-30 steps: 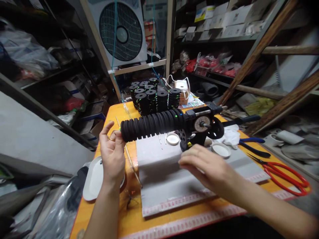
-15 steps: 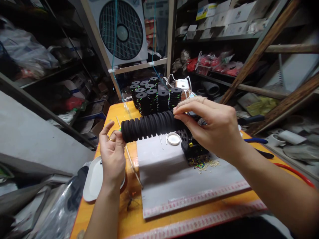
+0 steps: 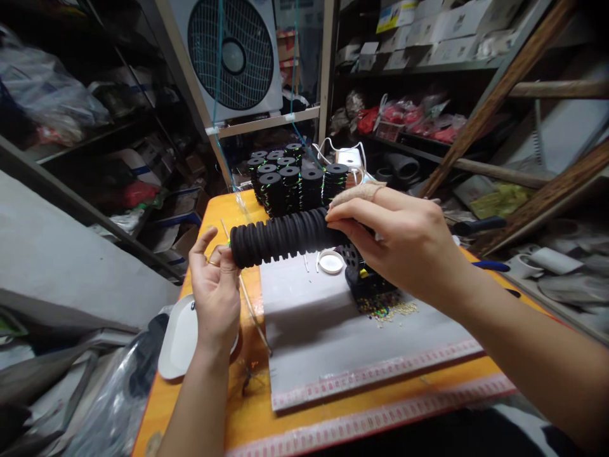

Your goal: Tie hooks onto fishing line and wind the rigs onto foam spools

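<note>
A row of black ringed discs (image 3: 280,238) hangs nearly level above the table, between my two hands. My left hand (image 3: 216,285) pinches its left end, where a bit of green shows. At the right end, the thumb and fingers of my right hand (image 3: 394,235) close on the discs; one finger is wrapped in a tan covering. Below lies a grey board (image 3: 314,349) with a round white lid (image 3: 331,262). Partly hidden under my right hand is a black holder (image 3: 368,282), with small coloured and gold beads (image 3: 387,309) beside it.
Upright black disc stacks (image 3: 290,181) stand at the back of the orange table (image 3: 214,419). A white tray (image 3: 178,343) is at the left edge, and a thin stick (image 3: 252,311) lies beside the board. Blue-handled tools (image 3: 492,266) lie right. A fan (image 3: 233,57) stands behind.
My right hand has shifted slightly left and up, still gripping the right end of the disc row. The row's left end stays in my left hand. The view has moved slightly.
</note>
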`<act>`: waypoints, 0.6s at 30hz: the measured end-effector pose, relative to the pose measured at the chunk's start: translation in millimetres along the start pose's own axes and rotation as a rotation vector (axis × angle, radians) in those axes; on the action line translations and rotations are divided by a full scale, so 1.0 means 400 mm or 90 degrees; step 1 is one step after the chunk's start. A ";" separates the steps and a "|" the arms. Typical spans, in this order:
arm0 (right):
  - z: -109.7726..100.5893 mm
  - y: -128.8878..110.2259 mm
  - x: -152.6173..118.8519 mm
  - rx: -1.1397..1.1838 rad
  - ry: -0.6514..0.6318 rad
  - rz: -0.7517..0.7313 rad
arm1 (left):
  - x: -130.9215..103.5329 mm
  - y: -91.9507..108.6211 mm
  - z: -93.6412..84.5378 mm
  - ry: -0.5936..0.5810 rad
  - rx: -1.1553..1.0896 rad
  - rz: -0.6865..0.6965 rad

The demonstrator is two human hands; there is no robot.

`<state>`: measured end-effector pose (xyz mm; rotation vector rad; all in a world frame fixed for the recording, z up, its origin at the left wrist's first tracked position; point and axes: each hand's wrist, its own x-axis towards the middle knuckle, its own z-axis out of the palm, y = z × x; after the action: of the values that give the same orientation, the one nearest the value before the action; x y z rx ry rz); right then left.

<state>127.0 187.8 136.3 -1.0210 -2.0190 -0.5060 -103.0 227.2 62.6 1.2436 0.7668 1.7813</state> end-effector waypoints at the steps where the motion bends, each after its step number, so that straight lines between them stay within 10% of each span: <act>1: -0.001 0.001 0.003 0.000 -0.005 -0.005 | 0.000 0.000 0.001 -0.002 -0.005 0.000; 7: -0.024 -0.018 -0.070 0.032 0.015 0.016 | 0.000 0.002 0.001 -0.006 -0.038 0.000; 13: -0.012 -0.034 -0.303 0.063 -0.326 0.214 | 0.000 0.000 -0.001 0.002 -0.028 -0.007; 18: 0.033 -0.022 -0.390 0.054 -0.352 0.301 | 0.000 0.002 0.001 -0.002 -0.045 -0.006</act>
<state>168.7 115.6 3.7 -1.6557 -2.1240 0.1329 -102.8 226.7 63.1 1.1948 0.7012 1.7832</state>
